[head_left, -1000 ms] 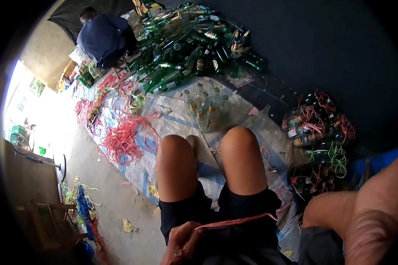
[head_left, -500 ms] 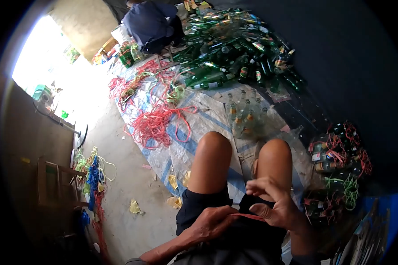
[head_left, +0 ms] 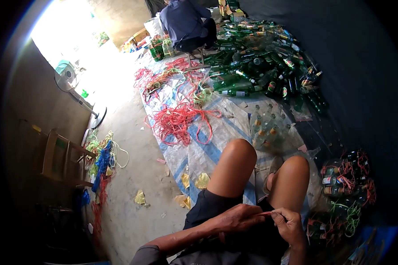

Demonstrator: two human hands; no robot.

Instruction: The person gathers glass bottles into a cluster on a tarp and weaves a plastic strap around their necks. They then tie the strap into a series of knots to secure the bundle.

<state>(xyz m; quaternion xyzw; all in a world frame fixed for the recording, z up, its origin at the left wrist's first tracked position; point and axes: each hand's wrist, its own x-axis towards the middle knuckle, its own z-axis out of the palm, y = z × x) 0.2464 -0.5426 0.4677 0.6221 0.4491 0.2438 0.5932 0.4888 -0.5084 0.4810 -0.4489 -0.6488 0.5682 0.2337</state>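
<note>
Above my lap, a short stretch of red plastic string (head_left: pixel 265 213) runs between my two hands. My left hand (head_left: pixel 238 219) is closed around one part of it, fingers curled. Thumb and fingers of my right hand (head_left: pixel 289 225) pinch the other end, close to the left hand. How far the string continues below the hands is hidden. Past my knees stands a group of clear glass bottles (head_left: pixel 269 128) on a white and blue striped sheet (head_left: pixel 227 110). Left of them lies a loose tangle of red string (head_left: pixel 177 123).
A large heap of green bottles (head_left: pixel 261 62) lies farther out, with a person (head_left: pixel 185 26) seated beside it. String-tied bottle bundles (head_left: pixel 345 181) sit at right. Toward the left are a wooden chair (head_left: pixel 59 159), hanging strings (head_left: pixel 102 165) and a standing fan (head_left: pixel 66 76).
My right hand was spread with fingers apart; it has closed and now pinches the string near my left hand. The view has shifted, so the scene sits farther right.
</note>
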